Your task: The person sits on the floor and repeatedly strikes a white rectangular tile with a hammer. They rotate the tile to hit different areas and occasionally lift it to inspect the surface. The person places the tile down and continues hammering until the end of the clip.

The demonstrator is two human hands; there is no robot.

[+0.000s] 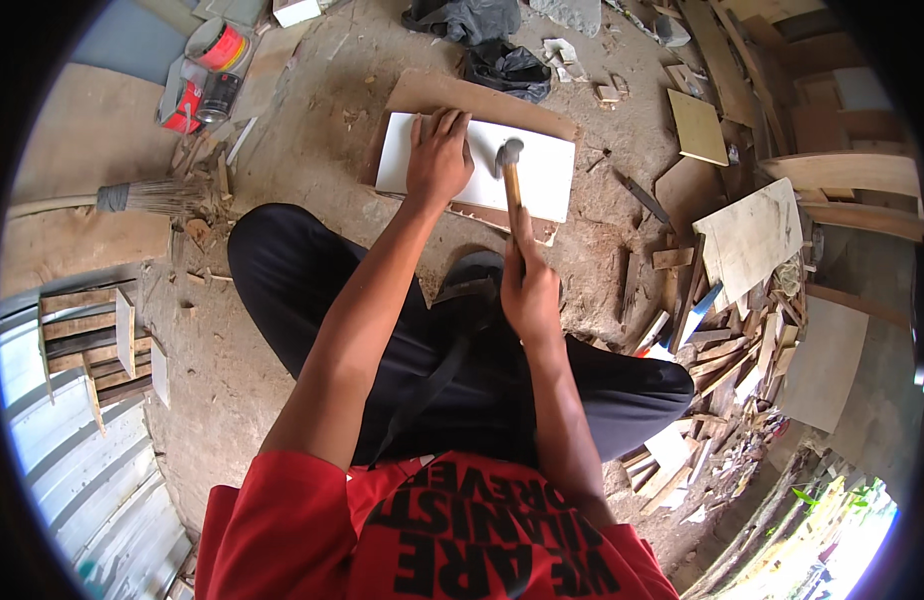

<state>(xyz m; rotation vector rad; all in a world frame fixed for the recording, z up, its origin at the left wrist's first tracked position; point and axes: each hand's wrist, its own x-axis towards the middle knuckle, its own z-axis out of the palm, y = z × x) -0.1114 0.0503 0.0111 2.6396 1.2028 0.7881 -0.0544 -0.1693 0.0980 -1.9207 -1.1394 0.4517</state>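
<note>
In front of my crossed legs a white rectangular board (537,172) lies on a larger brown board (462,92), which rests on the ground. My left hand (441,158) is laid on the left half of the white board, fingers stretched toward its far edge. A hammer (513,185) is gripped by its wooden handle in my right hand (529,285). Its metal head is over the middle of the white board; whether it touches the surface I cannot tell. Any nail beneath the head is hidden.
Scrap wood (742,350) is heaped at the right, near a hand saw (702,312). A long dark blade-like piece (642,196) lies closer in. Paint cans (217,45) and a broom (152,197) are at the left. Black plastic bags (507,70) lie beyond the boards.
</note>
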